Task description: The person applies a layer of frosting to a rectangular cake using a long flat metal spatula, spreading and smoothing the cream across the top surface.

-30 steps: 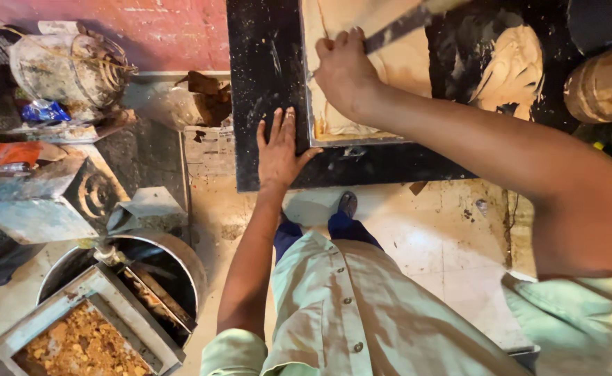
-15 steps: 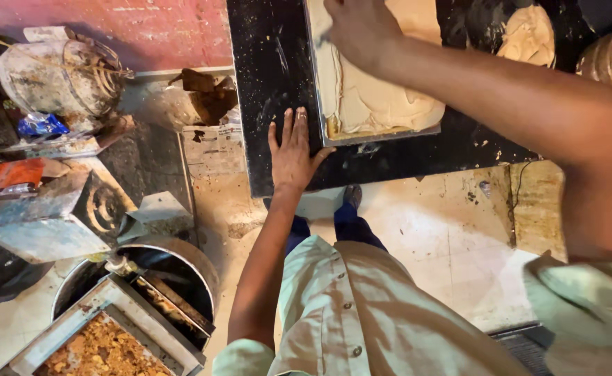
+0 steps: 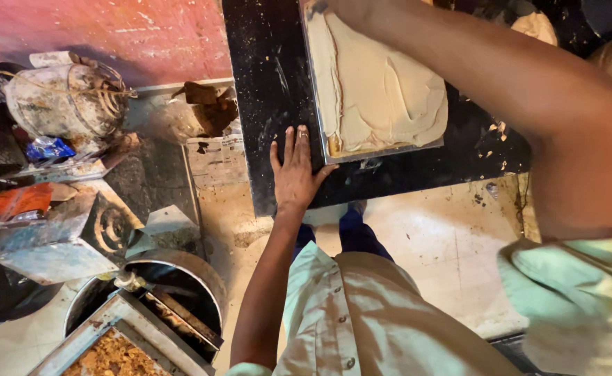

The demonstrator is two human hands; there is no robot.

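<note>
Left hand braces a tray of paste on a black counter.

Left hand (image 3: 295, 174) lies flat, fingers spread, holding nothing, touching the tray (image 3: 389, 149) corner. Beyond, the right arm crosses the paste (image 3: 382, 90); its hand is cut off, grip unknowable.

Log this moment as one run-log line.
left hand: flat on black counter, beside tray | right hand: out of view | pale paste: spread in tray

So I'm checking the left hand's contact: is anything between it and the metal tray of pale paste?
Nothing visible. The left hand lies flat on the black counter, thumb against the near corner of the metal tray. The right hand is out of frame.
</note>
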